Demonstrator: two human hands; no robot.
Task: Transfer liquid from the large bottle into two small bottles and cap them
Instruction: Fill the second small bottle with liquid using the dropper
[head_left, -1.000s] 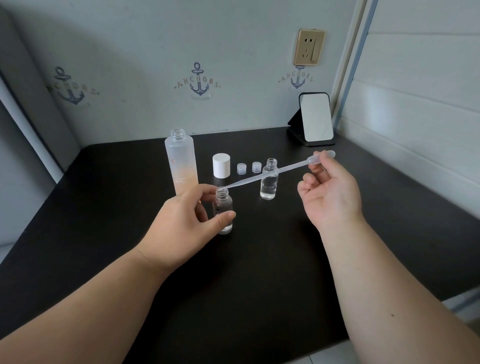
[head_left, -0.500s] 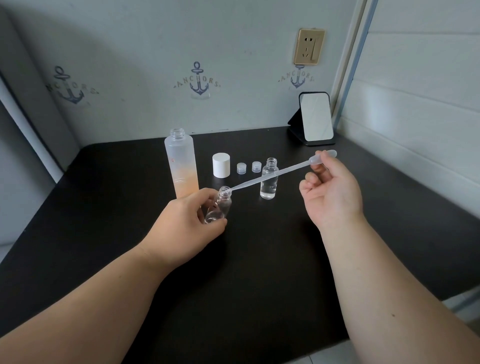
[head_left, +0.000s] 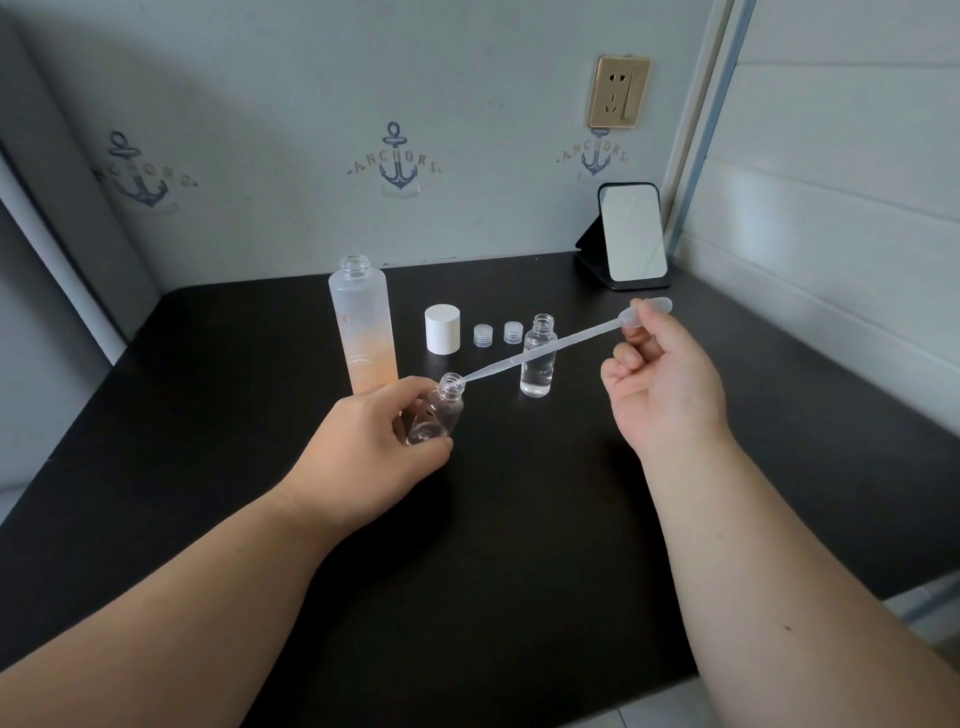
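Over the black table (head_left: 519, 519), small bottle 2 (head_left: 435, 415) was gripped tilted by the left hand (head_left: 363, 441), pipette (head_left: 540, 356) pinched in the right hand (head_left: 665, 384); bulb squeeze judged next.

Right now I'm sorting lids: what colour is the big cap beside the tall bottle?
Plain white cap, clearest in the head view.

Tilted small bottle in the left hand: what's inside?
The pipette tip sits in the mouth of the tilted small bottle. Any liquid is hard to judge; the left hand covers its lower side.
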